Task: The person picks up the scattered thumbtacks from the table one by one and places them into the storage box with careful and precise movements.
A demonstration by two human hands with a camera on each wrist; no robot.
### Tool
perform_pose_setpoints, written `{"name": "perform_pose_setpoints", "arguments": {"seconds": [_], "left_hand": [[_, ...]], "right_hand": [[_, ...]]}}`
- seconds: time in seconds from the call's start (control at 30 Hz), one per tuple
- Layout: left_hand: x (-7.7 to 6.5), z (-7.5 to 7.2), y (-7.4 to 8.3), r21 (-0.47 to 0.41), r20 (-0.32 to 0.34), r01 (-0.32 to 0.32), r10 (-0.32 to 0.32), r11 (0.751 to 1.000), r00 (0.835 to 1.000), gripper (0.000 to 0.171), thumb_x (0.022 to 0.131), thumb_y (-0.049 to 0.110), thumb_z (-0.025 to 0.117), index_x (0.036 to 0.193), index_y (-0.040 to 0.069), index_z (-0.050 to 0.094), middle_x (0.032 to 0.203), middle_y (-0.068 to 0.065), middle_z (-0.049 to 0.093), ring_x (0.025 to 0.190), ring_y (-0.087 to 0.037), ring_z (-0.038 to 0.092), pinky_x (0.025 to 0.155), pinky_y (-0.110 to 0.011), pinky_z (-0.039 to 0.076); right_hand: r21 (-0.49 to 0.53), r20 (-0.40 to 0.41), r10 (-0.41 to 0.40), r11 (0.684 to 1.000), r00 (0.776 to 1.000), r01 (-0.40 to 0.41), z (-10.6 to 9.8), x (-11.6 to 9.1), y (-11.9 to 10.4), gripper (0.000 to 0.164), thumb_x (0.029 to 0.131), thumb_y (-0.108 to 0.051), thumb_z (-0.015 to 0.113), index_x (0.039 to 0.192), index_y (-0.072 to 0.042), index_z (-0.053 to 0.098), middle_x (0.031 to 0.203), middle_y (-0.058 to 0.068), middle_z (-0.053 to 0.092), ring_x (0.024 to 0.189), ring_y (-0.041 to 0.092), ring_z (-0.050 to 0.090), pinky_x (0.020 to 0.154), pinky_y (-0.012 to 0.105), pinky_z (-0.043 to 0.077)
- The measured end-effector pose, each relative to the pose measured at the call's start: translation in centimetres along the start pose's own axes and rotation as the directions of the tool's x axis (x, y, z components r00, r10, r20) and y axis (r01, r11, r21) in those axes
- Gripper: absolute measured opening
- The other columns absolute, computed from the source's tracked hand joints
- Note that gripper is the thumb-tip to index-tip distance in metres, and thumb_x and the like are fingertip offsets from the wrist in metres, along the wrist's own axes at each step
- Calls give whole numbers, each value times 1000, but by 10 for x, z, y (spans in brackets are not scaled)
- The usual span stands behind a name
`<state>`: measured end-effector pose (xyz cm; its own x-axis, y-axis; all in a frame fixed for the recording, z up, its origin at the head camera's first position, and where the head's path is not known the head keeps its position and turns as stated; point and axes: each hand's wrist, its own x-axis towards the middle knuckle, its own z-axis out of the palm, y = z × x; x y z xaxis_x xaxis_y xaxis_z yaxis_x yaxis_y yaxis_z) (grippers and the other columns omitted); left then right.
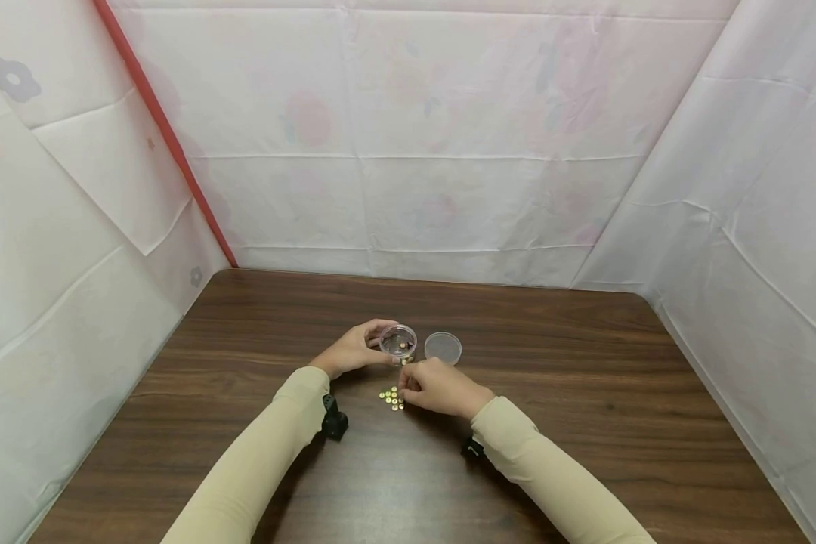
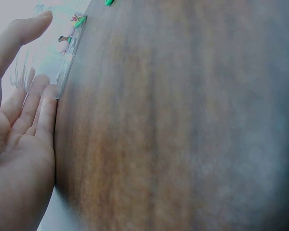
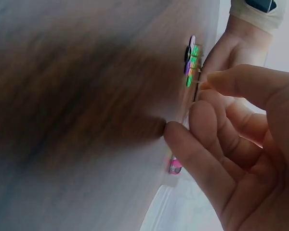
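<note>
My left hand holds a clear round plastic container, thumb on one side and fingers round the other. A few thumbtacks lie inside it; in the left wrist view, coloured glints show through its wall. In front of it, several shiny gold thumbtacks form a small cluster, heads down and points up. My right hand is at the cluster's right edge. Its thumb and index finger pinch at the pin of the end thumbtack, the grip partly hidden by the fingers.
A clear round lid lies flat to the right of the container, just behind my right hand. Beneath everything is a dark wood-grain table. White patterned cloth hangs behind it and along both sides.
</note>
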<state>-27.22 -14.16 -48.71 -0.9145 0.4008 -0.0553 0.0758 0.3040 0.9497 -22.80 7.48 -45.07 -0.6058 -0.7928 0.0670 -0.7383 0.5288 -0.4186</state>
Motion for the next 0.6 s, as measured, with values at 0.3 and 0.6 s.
{"name": "perform_pose_setpoints", "arguments": {"seconds": [0.3, 0.6], "left_hand": [[1, 0, 0, -7, 6, -8, 8, 1000, 1000, 68, 73, 22, 81, 133, 28, 48, 132, -1, 51, 128, -21, 36, 110, -48, 33], [-7, -3, 18, -12, 60, -15, 16, 1000, 998, 71, 77, 15, 77, 139, 12, 42, 138, -13, 45, 130, -27, 33, 111, -48, 30]], "right_hand": [[-126, -24, -10, 992, 1000, 7, 5, 0, -5, 5, 83, -19, 66, 79, -17, 66, 62, -11, 54, 54, -1, 45, 47, 15, 40], [-168, -61, -33, 986, 998, 22, 7, -2, -8, 5, 81, -19, 68, 78, -17, 65, 61, -12, 54, 53, -1, 44, 46, 16, 39]]}}
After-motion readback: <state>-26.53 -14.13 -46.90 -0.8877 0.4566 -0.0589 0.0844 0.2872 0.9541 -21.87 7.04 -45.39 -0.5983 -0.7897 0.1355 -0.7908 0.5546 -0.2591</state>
